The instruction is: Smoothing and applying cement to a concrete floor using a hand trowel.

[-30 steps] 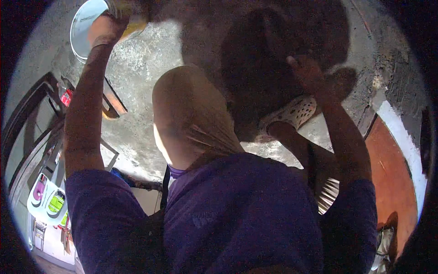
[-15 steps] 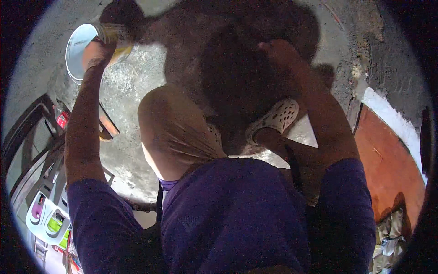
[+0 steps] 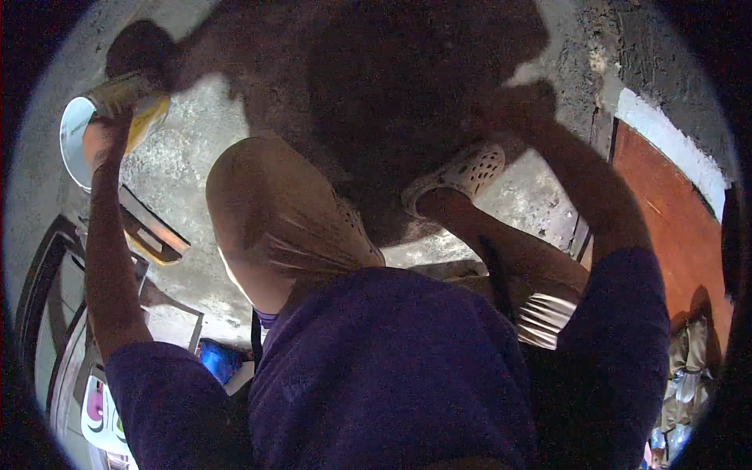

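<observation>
Yellow can (image 3: 129,102) gripped over bucket (image 3: 74,141)

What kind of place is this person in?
Probably a rough work area or yard, maybe by a building. The floor is bare, patchy concrete, a reddish-brown door stands at the right by a white-edged wall, and the left hand holds a yellowish can over a pale bucket.

My right hand (image 3: 523,106) sits in deep shadow, so I cannot tell whether its fingers are curled or spread. My left hand (image 3: 106,139) covers part of the yellow cylindrical container (image 3: 129,100). The round pale metal bowl (image 3: 77,137) lies partly behind that hand.
</observation>
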{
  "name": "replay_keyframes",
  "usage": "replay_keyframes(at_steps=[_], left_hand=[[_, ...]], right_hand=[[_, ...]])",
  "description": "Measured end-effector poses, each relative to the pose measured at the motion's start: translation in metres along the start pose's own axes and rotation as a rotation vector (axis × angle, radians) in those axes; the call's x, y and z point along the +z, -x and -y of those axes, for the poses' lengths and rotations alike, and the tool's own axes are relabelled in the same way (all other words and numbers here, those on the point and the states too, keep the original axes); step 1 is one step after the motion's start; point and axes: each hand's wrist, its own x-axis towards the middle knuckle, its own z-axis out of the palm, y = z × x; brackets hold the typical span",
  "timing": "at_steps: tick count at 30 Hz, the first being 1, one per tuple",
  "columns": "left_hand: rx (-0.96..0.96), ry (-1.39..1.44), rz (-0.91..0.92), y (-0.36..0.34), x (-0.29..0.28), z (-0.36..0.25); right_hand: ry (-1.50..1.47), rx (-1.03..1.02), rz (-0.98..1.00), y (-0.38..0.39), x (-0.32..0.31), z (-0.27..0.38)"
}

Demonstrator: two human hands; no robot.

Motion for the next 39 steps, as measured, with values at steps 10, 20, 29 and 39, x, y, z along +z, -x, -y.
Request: replay_keyframes(at_steps=[10,20,29,39], left_hand=[[0.056,-0.032,-0.041,-0.004,0.007,0.009],[0.108,0.079,-0.079,-0.019,0.038,0.028],[0.136,0.248,-0.201,-0.020,0.043,0.023],[0.077,0.203,-0.151,0.000,0.013,0.008]], right_hand=[[0.242,0.044,-0.130,0.022,-0.049,-0.069],[-0.057,0.852,-0.413,0.124,0.060,-0.029],[-0.273,0.696,-0.572,-0.006,0.066,0.054],[0.014,0.841,-0.529,-0.012,0.022,-0.039]])
